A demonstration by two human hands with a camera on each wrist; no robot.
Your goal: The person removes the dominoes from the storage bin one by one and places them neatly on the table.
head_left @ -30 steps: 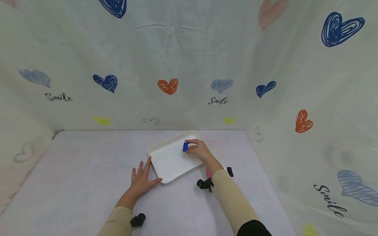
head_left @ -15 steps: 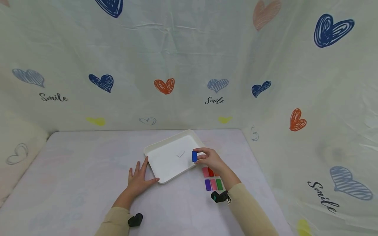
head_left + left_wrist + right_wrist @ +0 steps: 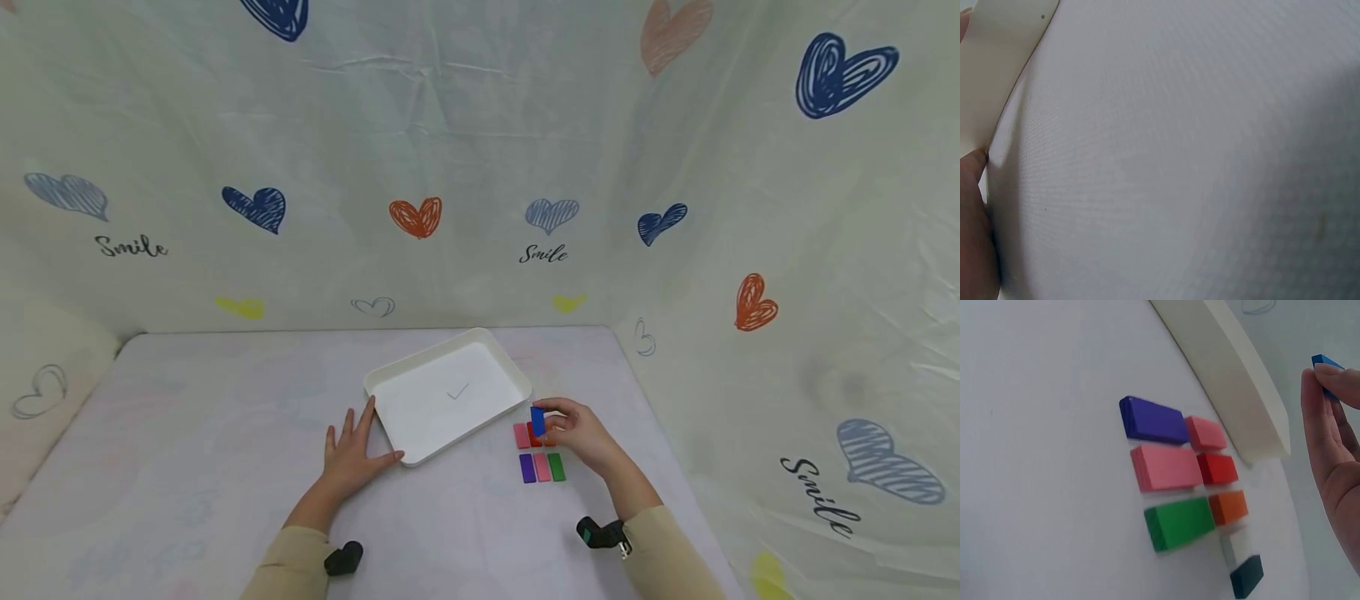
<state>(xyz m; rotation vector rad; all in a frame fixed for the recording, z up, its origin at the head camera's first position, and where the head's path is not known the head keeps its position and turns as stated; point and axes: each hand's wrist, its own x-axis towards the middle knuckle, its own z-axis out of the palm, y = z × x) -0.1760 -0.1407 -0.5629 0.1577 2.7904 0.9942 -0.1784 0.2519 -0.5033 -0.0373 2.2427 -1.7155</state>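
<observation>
Between thumb and fingertips my right hand [image 3: 581,429] pinches a small blue block [image 3: 537,420], tilted up above a group of coloured blocks beside the tray. In the right wrist view the blue block [image 3: 1325,360] is partly covered by the thumb. My left hand [image 3: 348,457] lies spread, its index finger and thumb touching the near left side of the white tray [image 3: 420,363]. A thin grey tick-shaped line [image 3: 458,392] shows on the tray floor; I cannot tell whether it is a mark or the edges of a white piece.
Right of the tray, two rows of blocks hold a purple block [image 3: 1159,422], pink blocks [image 3: 1169,467], a red block [image 3: 1218,469], a green block [image 3: 1180,523], an orange block [image 3: 1229,507], a white block [image 3: 1237,545] and a black block [image 3: 1247,577]. Heart-printed cloth [image 3: 465,275] rises behind.
My right hand has carried the blue block from over the tray's middle rightward and nearer, to above the block rows. The left hand keeps its place at the tray.
</observation>
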